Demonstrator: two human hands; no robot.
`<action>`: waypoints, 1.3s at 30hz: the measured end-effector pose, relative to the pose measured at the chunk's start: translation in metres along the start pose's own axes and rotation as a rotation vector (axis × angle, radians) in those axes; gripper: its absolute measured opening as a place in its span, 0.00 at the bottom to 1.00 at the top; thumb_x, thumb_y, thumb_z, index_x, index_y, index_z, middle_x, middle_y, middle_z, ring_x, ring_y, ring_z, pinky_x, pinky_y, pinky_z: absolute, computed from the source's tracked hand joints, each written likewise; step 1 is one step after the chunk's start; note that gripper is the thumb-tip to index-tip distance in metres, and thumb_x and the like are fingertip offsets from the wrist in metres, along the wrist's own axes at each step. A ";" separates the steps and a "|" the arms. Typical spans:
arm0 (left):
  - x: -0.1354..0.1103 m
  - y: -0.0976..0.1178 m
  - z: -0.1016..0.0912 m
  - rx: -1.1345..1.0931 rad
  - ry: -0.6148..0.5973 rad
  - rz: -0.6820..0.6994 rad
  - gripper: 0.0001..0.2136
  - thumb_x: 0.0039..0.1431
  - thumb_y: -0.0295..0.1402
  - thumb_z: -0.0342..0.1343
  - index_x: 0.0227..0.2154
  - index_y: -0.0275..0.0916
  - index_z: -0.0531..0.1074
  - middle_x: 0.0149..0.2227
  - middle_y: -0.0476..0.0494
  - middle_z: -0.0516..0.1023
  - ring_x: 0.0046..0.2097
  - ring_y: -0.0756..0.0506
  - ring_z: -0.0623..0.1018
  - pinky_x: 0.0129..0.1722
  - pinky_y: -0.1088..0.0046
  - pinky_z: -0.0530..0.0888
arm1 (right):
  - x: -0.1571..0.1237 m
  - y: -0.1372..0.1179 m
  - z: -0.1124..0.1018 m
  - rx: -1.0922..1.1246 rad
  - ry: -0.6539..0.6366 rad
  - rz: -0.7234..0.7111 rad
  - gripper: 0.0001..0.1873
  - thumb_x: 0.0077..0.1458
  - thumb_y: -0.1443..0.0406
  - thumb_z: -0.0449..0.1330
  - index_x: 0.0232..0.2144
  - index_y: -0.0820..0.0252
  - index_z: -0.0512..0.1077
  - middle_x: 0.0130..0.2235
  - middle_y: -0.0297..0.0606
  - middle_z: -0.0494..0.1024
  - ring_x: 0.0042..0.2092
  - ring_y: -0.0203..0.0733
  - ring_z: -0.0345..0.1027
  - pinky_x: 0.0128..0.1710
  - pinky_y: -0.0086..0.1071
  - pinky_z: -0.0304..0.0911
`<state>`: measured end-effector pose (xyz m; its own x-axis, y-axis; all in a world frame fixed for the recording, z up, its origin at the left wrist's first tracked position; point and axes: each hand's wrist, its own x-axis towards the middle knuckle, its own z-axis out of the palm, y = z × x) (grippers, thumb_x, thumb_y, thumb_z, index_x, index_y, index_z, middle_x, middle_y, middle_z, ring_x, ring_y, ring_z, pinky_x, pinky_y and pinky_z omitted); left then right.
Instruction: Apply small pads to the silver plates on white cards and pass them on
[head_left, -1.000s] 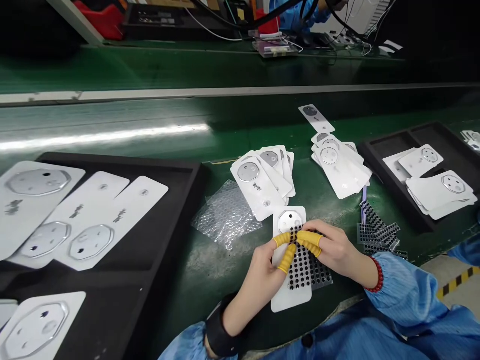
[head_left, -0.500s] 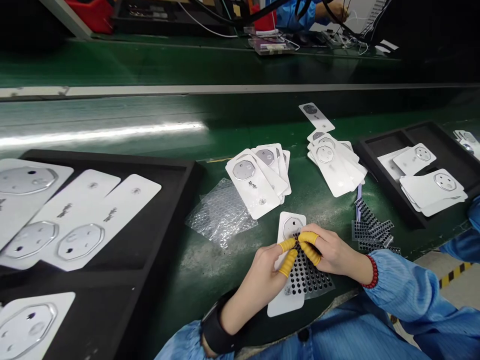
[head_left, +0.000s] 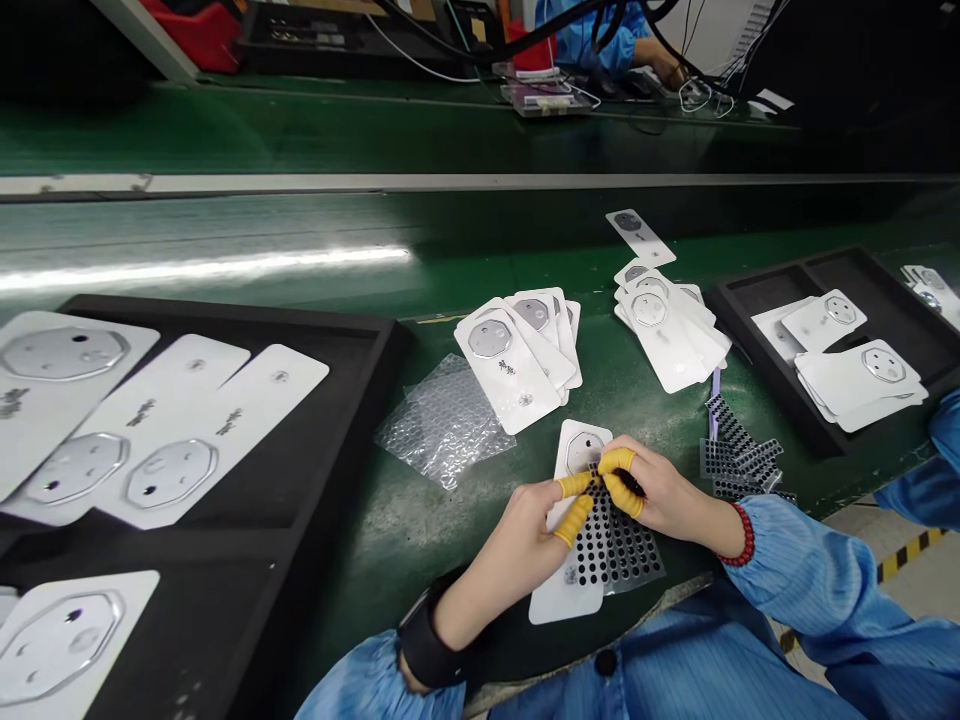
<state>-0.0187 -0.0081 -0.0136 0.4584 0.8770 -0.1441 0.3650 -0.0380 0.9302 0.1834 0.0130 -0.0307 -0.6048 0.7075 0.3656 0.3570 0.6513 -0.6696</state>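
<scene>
- Two hands of mine meet over the green table: left hand (head_left: pixel 531 532) and right hand (head_left: pixel 666 492), fingertips nearly touching, both pinched on the upper end of a dotted sheet (head_left: pixel 595 548).
- Just what lies between the tips is too small to tell; yellow finger covers (head_left: pixel 619 460) hide that spot.
- That sheet is right in front of me, its lower part spread partly over a white panel (head_left: pixel 559 590) and partly beyond its right edge.
- For a good grip, I'd use thumb and forefinger only, as the other fingers could drag across the dots.
- I'd steady with one hand while the other makes the small movements; two hands pulling at once might crease such thin stuff, I judge.
- My wrists should stay low, so the tips work close above the panel without pressing on its shiny eight-sided window (head_left: pixel 585 450).
- Loose dotted strips (head_left: pixel 744 458) lie to my right, and I'd mind that my sleeve (head_left: pixel 802 560) doesn't sweep them.
- Bubble wrap (head_left: pixel 442 430) lies to my left, near the fanned pile of panels (head_left: pixel 506 370); my elbows ought to clear both, and the big black tray (head_left: pixel 322 470) too.
</scene>
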 end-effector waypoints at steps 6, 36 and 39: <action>-0.009 0.000 -0.036 -0.170 0.463 -0.132 0.20 0.57 0.43 0.57 0.47 0.35 0.76 0.44 0.36 0.82 0.43 0.36 0.81 0.40 0.62 0.79 | -0.007 -0.004 -0.005 -0.061 -0.123 -0.033 0.05 0.64 0.69 0.50 0.39 0.63 0.65 0.41 0.47 0.73 0.42 0.40 0.70 0.41 0.35 0.72; -0.028 0.026 0.010 -0.466 0.215 -0.095 0.23 0.61 0.39 0.56 0.58 0.45 0.62 0.34 0.45 0.82 0.31 0.42 0.82 0.26 0.68 0.79 | 0.034 -0.041 -0.047 -0.495 -0.098 -0.462 0.15 0.62 0.73 0.45 0.40 0.68 0.71 0.41 0.48 0.78 0.45 0.43 0.73 0.50 0.44 0.73; -0.029 0.029 0.009 -0.488 0.195 -0.086 0.23 0.61 0.38 0.55 0.59 0.46 0.62 0.32 0.46 0.81 0.29 0.42 0.81 0.24 0.70 0.79 | 0.032 -0.040 -0.050 -0.509 -0.118 -0.460 0.15 0.63 0.73 0.45 0.41 0.68 0.71 0.44 0.49 0.78 0.49 0.45 0.72 0.51 0.44 0.73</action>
<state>-0.0146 -0.0391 0.0142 0.2674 0.9417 -0.2041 -0.0461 0.2241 0.9735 0.1855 0.0228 0.0401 -0.8378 0.3127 0.4475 0.3176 0.9459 -0.0665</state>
